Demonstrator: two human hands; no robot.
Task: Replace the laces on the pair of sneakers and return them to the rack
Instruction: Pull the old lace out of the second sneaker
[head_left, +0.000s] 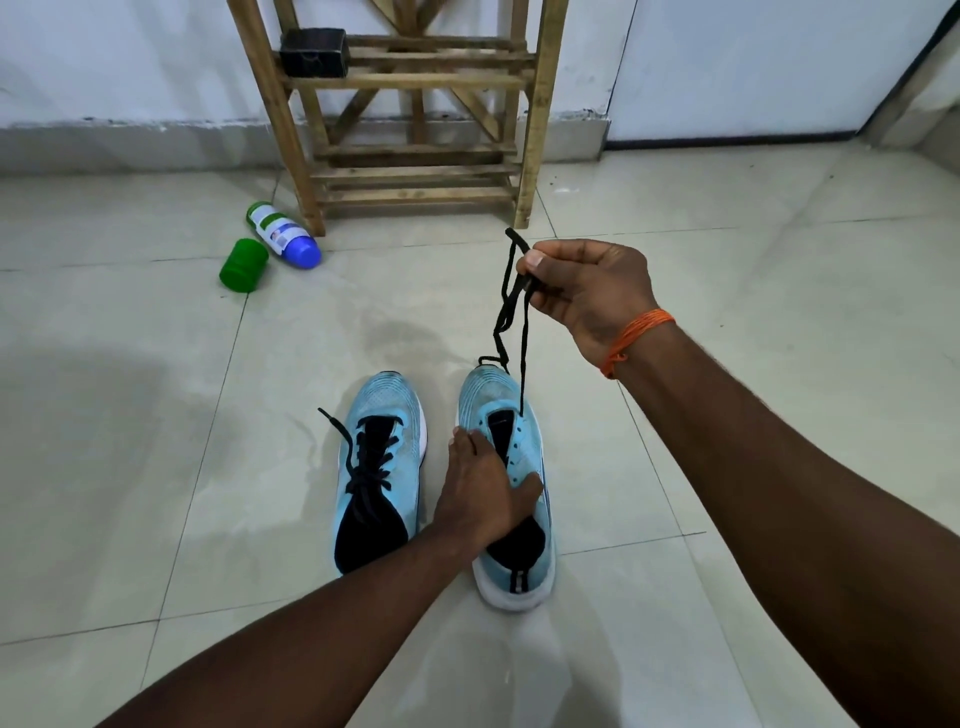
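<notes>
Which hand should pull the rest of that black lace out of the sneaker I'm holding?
Right. The right hand pinches the black lace, lifted above the sneaker with one strand through an eyelet. The left hand grips that sneaker, steadying it on the floor.

Indoor room, most likely in a home, at the spot where shoes are kept. Pale glossy floor tiles (779, 364) run up to a white painted wall (130, 62) with a grey skirting strip (104, 140) along its foot. A slatted wooden shoe rack (415, 171) stands against that wall, with a dark box (314, 52) on one shelf. A pair of light blue sneakers (384, 410) sits on the floor in front of it. A white bottle (280, 234) lies on its side near a green plastic cap (243, 265).
</notes>
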